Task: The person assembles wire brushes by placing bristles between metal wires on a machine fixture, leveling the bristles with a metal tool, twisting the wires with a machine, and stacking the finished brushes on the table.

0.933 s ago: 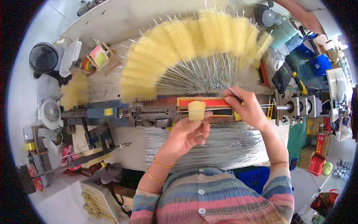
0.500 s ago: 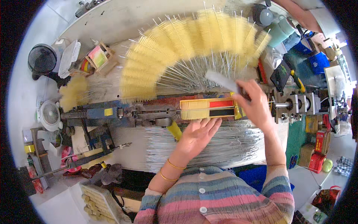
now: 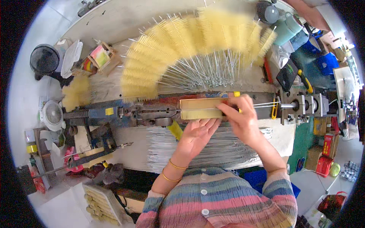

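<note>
A shallow tray with yellowish bristles in it sits on the long metal machine bed. A thin wire runs over the bristles, and two wires stretch from the tray toward the right-hand chuck. My left hand lies palm up, fingers stretched out and apart, their tips at the tray's near edge. Over the tray's right end, my right hand bends its fingers and thumb together at the bristles. What it holds, if anything, is hidden. A metal clamp stands left of the tray.
Finished yellow bristle brushes with twisted wire handles fan out behind the machine. A layer of bent wires lies in front of it. A small fan stands left; a yellow-and-black tool lies right.
My right hand has come down and left onto the tray. The pale flat blade it held is out of sight. Bristles cover the tray's red and black part. My left hand stays nearly in place.
</note>
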Tool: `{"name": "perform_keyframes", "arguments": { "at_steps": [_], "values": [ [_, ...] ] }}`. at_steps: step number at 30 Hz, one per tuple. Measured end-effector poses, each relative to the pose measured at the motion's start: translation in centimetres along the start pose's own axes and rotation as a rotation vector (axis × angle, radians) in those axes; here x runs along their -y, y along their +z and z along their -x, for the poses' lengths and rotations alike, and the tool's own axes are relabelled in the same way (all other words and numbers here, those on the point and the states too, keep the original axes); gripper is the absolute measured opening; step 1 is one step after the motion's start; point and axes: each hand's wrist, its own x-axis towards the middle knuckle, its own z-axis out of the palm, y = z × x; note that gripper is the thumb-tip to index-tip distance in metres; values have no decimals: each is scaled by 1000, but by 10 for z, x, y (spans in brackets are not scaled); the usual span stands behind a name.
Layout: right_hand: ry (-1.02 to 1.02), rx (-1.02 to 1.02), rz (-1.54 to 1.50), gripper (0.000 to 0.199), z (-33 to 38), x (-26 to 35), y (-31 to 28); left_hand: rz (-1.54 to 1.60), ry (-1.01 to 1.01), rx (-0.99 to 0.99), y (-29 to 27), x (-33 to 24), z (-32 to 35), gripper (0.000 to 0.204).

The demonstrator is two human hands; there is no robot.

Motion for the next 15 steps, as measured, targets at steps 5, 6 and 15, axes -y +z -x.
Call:
{"name": "perform_keyframes", "arguments": {
  "at_steps": [5, 6, 15],
  "values": [
    [70, -52, -53, 39, 7, -4, -11, -53, 8, -36, 3, 3, 1, 75],
    [-12, -53, -67, 38, 0, -3, -2, -52, 1, -30, 1, 2, 0, 75],
    [196, -176, -84, 31, -11, -22, -30, -15, 7, -40, 0, -5, -13, 67]
  ]
}}
